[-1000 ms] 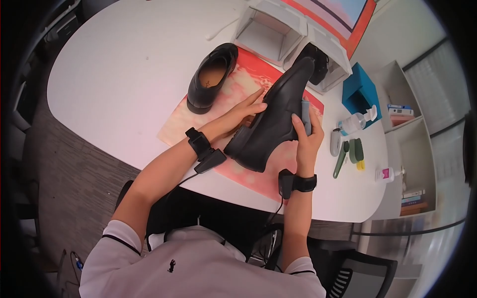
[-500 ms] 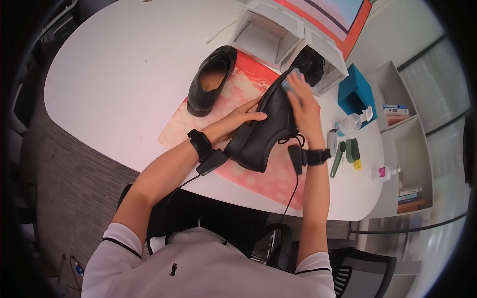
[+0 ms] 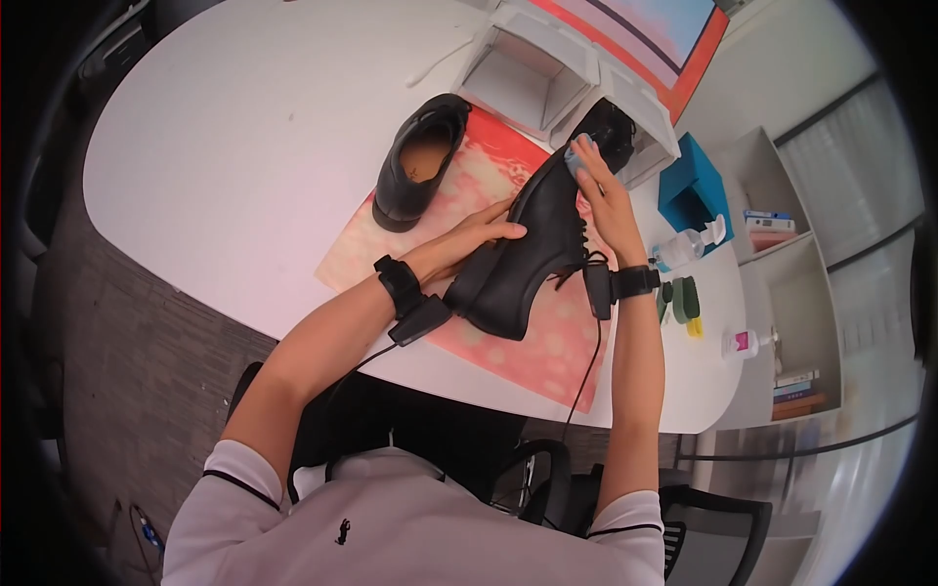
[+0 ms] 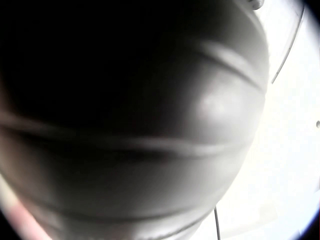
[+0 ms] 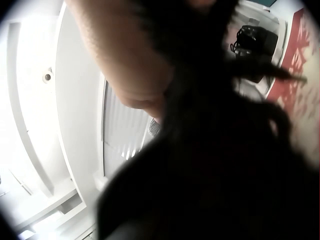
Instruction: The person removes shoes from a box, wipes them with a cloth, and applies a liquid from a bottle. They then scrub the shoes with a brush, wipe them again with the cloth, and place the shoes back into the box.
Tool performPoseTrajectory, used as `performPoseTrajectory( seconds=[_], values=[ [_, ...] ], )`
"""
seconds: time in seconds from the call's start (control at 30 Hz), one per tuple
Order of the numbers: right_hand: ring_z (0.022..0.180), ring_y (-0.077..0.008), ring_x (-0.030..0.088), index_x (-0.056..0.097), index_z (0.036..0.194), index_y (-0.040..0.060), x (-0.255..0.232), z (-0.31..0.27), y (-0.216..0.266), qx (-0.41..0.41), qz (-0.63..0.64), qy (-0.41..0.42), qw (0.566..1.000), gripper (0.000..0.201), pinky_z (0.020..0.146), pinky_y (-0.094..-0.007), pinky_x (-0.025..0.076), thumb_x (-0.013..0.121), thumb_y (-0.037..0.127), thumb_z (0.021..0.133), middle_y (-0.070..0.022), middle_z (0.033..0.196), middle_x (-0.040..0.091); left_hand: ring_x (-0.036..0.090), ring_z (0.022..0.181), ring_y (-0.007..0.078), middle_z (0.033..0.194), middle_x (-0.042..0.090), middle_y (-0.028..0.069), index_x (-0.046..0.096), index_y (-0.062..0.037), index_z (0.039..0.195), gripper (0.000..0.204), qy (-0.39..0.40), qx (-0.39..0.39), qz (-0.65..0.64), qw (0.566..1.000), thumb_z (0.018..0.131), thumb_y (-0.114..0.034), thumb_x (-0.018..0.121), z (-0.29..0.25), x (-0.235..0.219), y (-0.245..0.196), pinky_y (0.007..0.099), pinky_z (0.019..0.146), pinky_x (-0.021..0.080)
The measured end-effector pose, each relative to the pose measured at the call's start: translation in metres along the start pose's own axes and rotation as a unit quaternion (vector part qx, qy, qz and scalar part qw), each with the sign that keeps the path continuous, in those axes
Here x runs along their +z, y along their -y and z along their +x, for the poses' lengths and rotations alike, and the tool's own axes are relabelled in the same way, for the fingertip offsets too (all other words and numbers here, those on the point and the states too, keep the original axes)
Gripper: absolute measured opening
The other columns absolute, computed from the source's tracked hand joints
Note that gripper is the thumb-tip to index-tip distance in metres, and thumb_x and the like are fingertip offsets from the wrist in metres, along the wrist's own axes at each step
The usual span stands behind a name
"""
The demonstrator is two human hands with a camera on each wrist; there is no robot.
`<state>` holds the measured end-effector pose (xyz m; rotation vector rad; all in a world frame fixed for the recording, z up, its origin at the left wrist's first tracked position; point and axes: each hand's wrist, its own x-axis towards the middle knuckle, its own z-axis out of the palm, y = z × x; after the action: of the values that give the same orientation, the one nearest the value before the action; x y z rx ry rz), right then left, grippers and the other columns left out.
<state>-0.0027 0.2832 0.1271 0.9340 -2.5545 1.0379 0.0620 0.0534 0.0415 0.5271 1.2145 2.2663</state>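
Observation:
In the head view, a black lace-up shoe point(image 3: 547, 234) is held on its side above the red and cream mat point(image 3: 562, 361), its toe pointing away and its heel toward the person. The left hand point(image 3: 474, 239) grips it from the sole side, with the thumb on the shoe's side. At the toe, the right hand point(image 3: 614, 210) holds a blue-grey cloth point(image 3: 575, 158) against the leather. The shoe's dark heel point(image 4: 215, 110) fills most of the left wrist view. Dark shoe and lace shapes block much of the right wrist view. A second black shoe point(image 3: 391, 200) stands upright on the mat's left part.
Behind the held toe are two white boxes, one open-fronted point(image 3: 532, 88) and one with black lace-up footwear point(image 3: 604, 127) inside. Along the right side of the white table point(image 3: 215, 166) stand a teal box point(image 3: 696, 176), a pump bottle point(image 3: 681, 249), green brushes point(image 3: 687, 296) and a pink-labelled bottle point(image 3: 745, 342).
The right hand has moved from the shoe's lace side up to its toe, carrying the cloth. The left hand has kept its grip on the shoe.

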Motion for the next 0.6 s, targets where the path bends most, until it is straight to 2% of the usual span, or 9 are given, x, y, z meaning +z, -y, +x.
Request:
performPoseTrajectory(
  seconds=[0.03, 0.13, 0.2, 0.27, 0.3, 0.4, 0.53, 0.57, 0.6],
  values=[
    [0.151, -0.0281, 0.021, 0.051, 0.144, 0.01, -0.001, 0.005, -0.001, 0.03, 0.064, -0.011, 0.997, 0.042, 0.12, -0.0385, 0.019, 0.048, 0.021, 0.104, -0.0099, 0.157, 0.038, 0.048, 0.132, 0.0195, 0.148, 0.042, 0.0114, 0.025, -0.0038, 0.154, 0.074, 0.001, 0.002, 0.002, 1.0, 0.093, -0.023, 0.062, 0.001, 0.0, 0.0, 0.0298, 0.107, 0.043],
    [0.152, -0.0268, 0.014, 0.051, 0.145, 0.0116, 0.006, -0.002, 0.004, 0.052, 0.12, -0.02, 0.991, 0.042, 0.12, -0.0394, 0.018, 0.047, 0.023, 0.104, -0.0084, 0.16, 0.033, 0.049, 0.131, 0.0192, 0.148, 0.042, 0.0113, 0.024, -0.0039, 0.154, 0.075, 0.004, 0.011, -0.008, 1.0, 0.093, -0.025, 0.062, 0.0, 0.0, -0.001, 0.0296, 0.106, 0.044],
    [0.153, -0.0255, 0.009, 0.049, 0.146, 0.0114, 0.007, -0.012, 0.023, 0.042, 0.132, 0.037, 0.99, 0.044, 0.121, -0.0399, 0.014, 0.047, 0.025, 0.104, -0.0071, 0.16, 0.032, 0.051, 0.129, 0.0187, 0.148, 0.043, 0.0112, 0.023, -0.0042, 0.155, 0.076, 0.013, 0.012, -0.04, 0.999, 0.093, -0.026, 0.062, -0.005, 0.001, -0.003, 0.0294, 0.104, 0.046],
    [0.154, -0.0249, 0.007, 0.047, 0.147, 0.0108, 0.01, -0.023, 0.037, 0.034, 0.146, 0.089, 0.985, 0.045, 0.121, -0.0399, 0.012, 0.047, 0.025, 0.104, -0.0064, 0.16, 0.033, 0.056, 0.123, 0.0179, 0.142, 0.049, 0.0113, 0.03, -0.0034, 0.152, 0.071, 0.0, -0.009, -0.057, 0.998, 0.093, -0.029, 0.062, -0.009, -0.002, -0.005, 0.03, 0.1, 0.049],
    [0.153, -0.0252, 0.008, 0.046, 0.148, 0.0087, 0.007, -0.024, 0.04, 0.042, 0.154, 0.09, 0.983, 0.047, 0.121, -0.0389, 0.011, 0.048, 0.026, 0.104, -0.0059, 0.159, 0.034, 0.058, 0.12, 0.0176, 0.139, 0.052, 0.0113, 0.034, -0.003, 0.15, 0.069, -0.005, -0.02, -0.065, 0.998, 0.093, -0.03, 0.062, -0.009, -0.002, -0.005, 0.0302, 0.098, 0.05],
    [0.153, -0.0252, 0.009, 0.045, 0.148, 0.0074, -0.001, -0.016, 0.02, 0.024, 0.116, 0.07, 0.99, 0.048, 0.121, -0.0391, 0.011, 0.047, 0.026, 0.104, -0.0056, 0.159, 0.035, 0.065, 0.108, 0.0169, 0.127, 0.062, 0.0109, 0.05, -0.0022, 0.138, 0.058, -0.066, -0.143, -0.125, 0.98, 0.093, -0.036, 0.062, -0.017, 0.007, -0.013, 0.0303, 0.093, 0.053],
    [0.152, -0.024, 0.014, 0.041, 0.149, 0.003, -0.001, 0.003, -0.007, 0.039, 0.14, -0.016, 0.989, 0.05, 0.12, -0.0335, 0.014, 0.046, 0.026, 0.105, -0.0108, 0.159, 0.034, 0.067, 0.1, 0.0175, 0.116, 0.066, 0.0111, 0.06, -0.0025, 0.125, 0.05, -0.105, -0.149, -0.18, 0.967, 0.092, -0.041, 0.062, -0.023, 0.013, -0.014, 0.0295, 0.089, 0.054],
    [0.145, -0.022, 0.032, 0.042, 0.148, 0.0008, 0.003, 0.003, -0.014, 0.108, 0.183, -0.035, 0.977, 0.05, 0.117, -0.0278, 0.022, 0.047, 0.026, 0.105, -0.0123, 0.156, 0.038, 0.067, 0.1, 0.0176, 0.116, 0.066, 0.0114, 0.06, -0.0024, 0.124, 0.05, -0.107, -0.149, -0.197, 0.963, 0.092, -0.04, 0.062, -0.024, 0.011, -0.012, 0.0294, 0.089, 0.054],
    [0.144, -0.0209, 0.034, 0.041, 0.148, 0.0003, 0.008, -0.003, -0.019, 0.135, 0.179, -0.049, 0.973, 0.051, 0.116, -0.0284, 0.023, 0.046, 0.027, 0.105, -0.0119, 0.155, 0.039, 0.067, 0.099, 0.0177, 0.115, 0.067, 0.0117, 0.06, -0.0023, 0.124, 0.05, -0.109, -0.146, -0.213, 0.96, 0.092, -0.04, 0.062, -0.024, 0.008, -0.01, 0.0293, 0.088, 0.054]
  ],
)
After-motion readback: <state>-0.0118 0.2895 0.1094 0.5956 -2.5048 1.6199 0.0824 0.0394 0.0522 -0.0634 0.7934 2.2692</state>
